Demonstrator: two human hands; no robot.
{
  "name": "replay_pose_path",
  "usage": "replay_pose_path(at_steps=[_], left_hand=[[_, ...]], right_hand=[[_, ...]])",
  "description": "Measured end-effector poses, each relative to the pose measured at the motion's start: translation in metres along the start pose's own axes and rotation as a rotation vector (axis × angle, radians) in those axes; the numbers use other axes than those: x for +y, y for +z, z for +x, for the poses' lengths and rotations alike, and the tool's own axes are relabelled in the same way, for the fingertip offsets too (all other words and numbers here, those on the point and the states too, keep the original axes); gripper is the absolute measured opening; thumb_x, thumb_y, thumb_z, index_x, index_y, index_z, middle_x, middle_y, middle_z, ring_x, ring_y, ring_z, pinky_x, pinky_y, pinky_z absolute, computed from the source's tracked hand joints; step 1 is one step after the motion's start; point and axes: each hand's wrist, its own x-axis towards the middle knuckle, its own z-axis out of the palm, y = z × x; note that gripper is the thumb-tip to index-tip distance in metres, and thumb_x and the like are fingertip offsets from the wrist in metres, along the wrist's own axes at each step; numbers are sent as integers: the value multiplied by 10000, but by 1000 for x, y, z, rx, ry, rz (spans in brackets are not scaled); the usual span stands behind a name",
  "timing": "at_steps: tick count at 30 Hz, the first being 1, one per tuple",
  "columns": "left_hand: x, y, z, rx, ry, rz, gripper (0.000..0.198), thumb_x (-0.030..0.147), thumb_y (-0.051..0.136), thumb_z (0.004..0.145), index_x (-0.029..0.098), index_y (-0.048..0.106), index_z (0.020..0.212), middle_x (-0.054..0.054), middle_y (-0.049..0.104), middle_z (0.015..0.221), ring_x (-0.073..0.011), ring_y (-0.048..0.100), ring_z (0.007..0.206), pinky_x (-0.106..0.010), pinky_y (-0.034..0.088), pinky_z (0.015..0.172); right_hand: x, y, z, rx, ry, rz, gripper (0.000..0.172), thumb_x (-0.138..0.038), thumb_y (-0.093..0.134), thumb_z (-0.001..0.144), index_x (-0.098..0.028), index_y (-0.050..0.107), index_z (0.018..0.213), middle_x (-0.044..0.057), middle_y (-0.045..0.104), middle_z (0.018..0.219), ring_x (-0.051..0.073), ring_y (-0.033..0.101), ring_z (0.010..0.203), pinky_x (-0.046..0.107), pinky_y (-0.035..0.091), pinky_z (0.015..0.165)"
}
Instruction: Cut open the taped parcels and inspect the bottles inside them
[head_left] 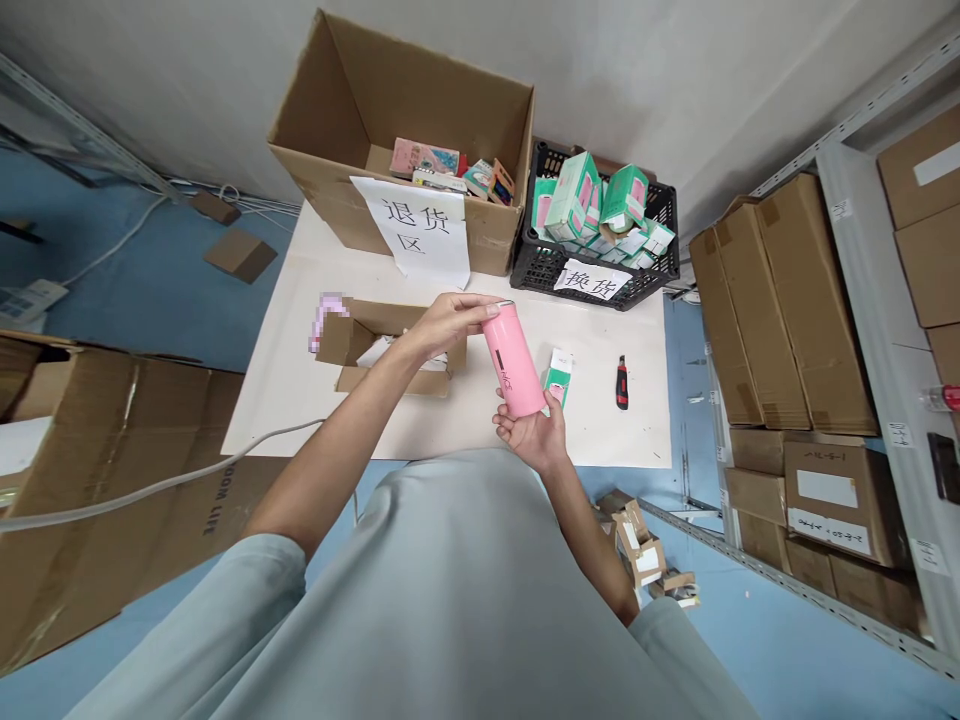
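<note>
Both hands hold a pink can-shaped tumbler [514,360] with dark lettering on its side, tilted above the white table. My left hand [450,325] grips its upper, metal-rimmed end between thumb and fingers. Beneath its lower end, my right hand [534,432] supports it, fingers and thumb curled around the base. Just beyond the right hand, a small white and green box [559,378] lies on the table, partly covered by that hand. Under my left forearm stands an open cardboard box [431,382] with white paper inside.
A large cardboard box [487,235] with a paper sign stands at the back. Beside it, a black plastic crate [641,290] holds several green and white boxes. A red and black utility knife [622,383] lies at right. Shelves of cartons [780,310] border the right side.
</note>
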Motion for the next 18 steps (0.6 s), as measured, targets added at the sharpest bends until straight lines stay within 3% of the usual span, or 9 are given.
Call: replay_pose_path(at_steps=[3,7,9,11,15,18], left_hand=[[-4,4,2,114,-19,-7,702,665,1124,488,178,933,956,-155,878,1094,-319,794,1086,-494,650,1069],[-13,12,6,278,-64,32,757,635,1147,375,161,916,919,-122,872,1028,-301,787,1037,-433,664,1011],[-18,16,6,314,-73,46,763,642,1143,376,153,911,914,-112,867,1020,-280,780,1013,-399,663,987],[-22,20,5,312,-82,55,761,666,1134,403,152,907,916,-104,863,1017,-265,774,995,-385,663,980],[-28,22,3,270,-91,53,779,719,1120,426,156,900,918,-96,857,1002,-260,773,990,-405,668,1017],[-30,18,4,236,-77,41,810,811,1074,467,165,894,920,-94,848,985,-275,780,1020,-440,665,1069]], right_hand=[[-7,-8,5,84,-212,-339,762,-812,726,917,-190,733,1357,159,807,1214,297,788,1080,363,643,809],[-10,-18,8,394,-525,-1014,962,-712,883,849,-276,584,1652,164,671,1588,322,740,1256,426,663,957],[-6,-22,9,521,-581,-1324,968,-651,864,896,-271,527,1720,177,635,1645,341,727,1296,463,663,1006],[0,-23,10,601,-600,-1509,863,-577,783,977,-242,521,1729,186,662,1618,356,729,1319,478,665,1016],[9,-22,9,644,-614,-1498,812,-523,767,974,-212,555,1695,176,719,1548,341,757,1289,443,671,1006],[6,-19,8,545,-553,-1161,811,-597,793,934,-224,600,1628,134,785,1408,253,808,975,371,681,836]])
